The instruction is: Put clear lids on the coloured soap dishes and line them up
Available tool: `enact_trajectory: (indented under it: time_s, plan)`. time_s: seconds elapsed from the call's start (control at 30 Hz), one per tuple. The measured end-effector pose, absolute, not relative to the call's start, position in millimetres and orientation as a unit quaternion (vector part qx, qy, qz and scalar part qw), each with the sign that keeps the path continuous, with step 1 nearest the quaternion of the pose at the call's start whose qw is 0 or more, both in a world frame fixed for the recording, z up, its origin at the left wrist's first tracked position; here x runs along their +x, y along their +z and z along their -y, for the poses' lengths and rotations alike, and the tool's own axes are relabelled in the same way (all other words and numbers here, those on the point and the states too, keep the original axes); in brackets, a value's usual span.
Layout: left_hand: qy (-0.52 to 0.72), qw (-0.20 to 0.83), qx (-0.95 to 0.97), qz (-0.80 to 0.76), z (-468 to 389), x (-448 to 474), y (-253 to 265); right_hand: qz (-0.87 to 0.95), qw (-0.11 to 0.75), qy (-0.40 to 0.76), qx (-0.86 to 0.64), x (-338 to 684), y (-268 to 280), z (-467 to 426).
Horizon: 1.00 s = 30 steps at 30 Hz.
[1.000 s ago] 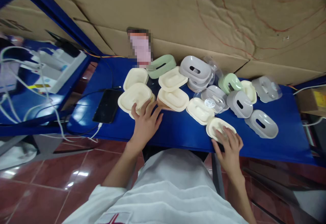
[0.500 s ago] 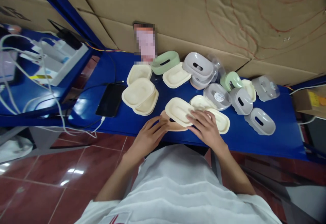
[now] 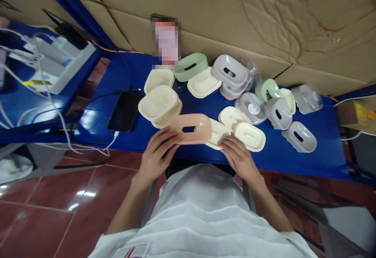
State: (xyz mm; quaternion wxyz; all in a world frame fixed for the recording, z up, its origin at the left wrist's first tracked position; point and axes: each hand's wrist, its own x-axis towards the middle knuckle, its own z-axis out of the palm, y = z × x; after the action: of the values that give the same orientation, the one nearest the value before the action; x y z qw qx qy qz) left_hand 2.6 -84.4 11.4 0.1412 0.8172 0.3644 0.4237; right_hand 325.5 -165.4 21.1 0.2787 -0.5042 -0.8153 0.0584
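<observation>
My left hand (image 3: pixel 157 152) is closed on the left end of a peach oval soap dish (image 3: pixel 202 125) with a slot through its middle. With closed fingers, my right hand (image 3: pixel 239 156) grips the right end of a cream oval tray (image 3: pixel 217 133). The peach dish overlaps the tray's left part and hides it. Just beyond my right fingers lies another cream tray (image 3: pixel 252 137), beside a further cream piece (image 3: pixel 230 115). Stacked cream trays (image 3: pixel 157 103) sit beyond my left hand.
Along the back of the blue table (image 3: pixel 152 148) stand a green dish (image 3: pixel 199 62), stacked grey dishes (image 3: pixel 220 68) and clear plastic covers. A grey dish (image 3: pixel 308 140) lies at right. At left are a black phone (image 3: pixel 125 111), cables and a power strip (image 3: pixel 67 70). Cardboard (image 3: pixel 220 11) walls the back.
The peach dish has come up from under the cream tray and now lies over the tray's left part. My left hand has moved left with it; the tray has shifted slightly right.
</observation>
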Motion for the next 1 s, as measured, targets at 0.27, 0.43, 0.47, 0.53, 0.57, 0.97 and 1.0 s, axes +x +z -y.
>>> enact_trajectory:
  time_s: [0.27, 0.43, 0.47, 0.53, 0.57, 0.97, 1.0]
  plan:
    - [0.365, 0.194, 0.863, -0.29, 71, 34, -5, 0.783, 0.34, 0.034, -0.521, 325, 13, 171]
    - [0.32, 0.221, 0.882, -0.265, 68, 25, 3, 0.809, 0.251, 0.012, -0.532, 312, 12, 171]
    - [0.307, 0.218, 0.888, -0.264, 68, 23, 4, 0.816, 0.234, 0.016, -0.528, 306, 11, 169]
    - [0.282, 0.2, 0.901, -0.262, 66, 20, 7, 0.824, 0.225, 0.022, -0.52, 297, 10, 165]
    - [0.272, 0.188, 0.907, -0.261, 66, 19, 7, 0.825, 0.231, 0.023, -0.516, 294, 9, 164]
    - [0.251, 0.141, 0.921, -0.263, 70, 25, 0, 0.826, 0.228, 0.034, -0.515, 288, 5, 168]
    - [0.254, 0.145, 0.919, -0.264, 71, 26, 0, 0.829, 0.229, 0.032, -0.51, 291, 7, 169]
